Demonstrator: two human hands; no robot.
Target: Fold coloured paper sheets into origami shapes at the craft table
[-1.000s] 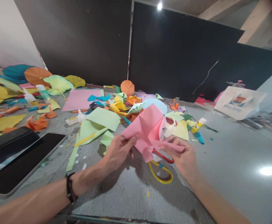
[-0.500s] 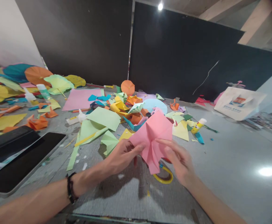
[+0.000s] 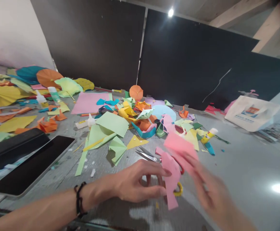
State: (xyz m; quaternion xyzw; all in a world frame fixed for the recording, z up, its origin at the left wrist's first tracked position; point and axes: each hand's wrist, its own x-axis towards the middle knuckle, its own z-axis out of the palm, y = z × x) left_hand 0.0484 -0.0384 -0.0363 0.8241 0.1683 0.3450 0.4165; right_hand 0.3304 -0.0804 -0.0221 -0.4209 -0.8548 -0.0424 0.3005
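Observation:
My left hand (image 3: 140,181) is low over the table, thumb and fingers apart. Its fingertips are at the left edge of a curved, cut piece of pink paper (image 3: 172,176). Underneath that piece are scissors (image 3: 149,156), their blades pointing left and parted; a red and a yellow handle loop partly show. My right hand (image 3: 207,183), blurred by motion, has its fingers closed on a second piece of pink paper (image 3: 179,146), which looks folded and is smeared too.
Coloured paper scraps pile up ahead, with a green sheet (image 3: 113,123) in front. A glue stick (image 3: 208,136) lies right of them. On the left are a phone (image 3: 34,165) and paper umbrellas (image 3: 49,78). A white bag (image 3: 252,114) stands far right.
Both hands were holding pink paper together; now they are apart with a separate pink piece at each. My right hand has moved right, and the scissors' blades have come into view.

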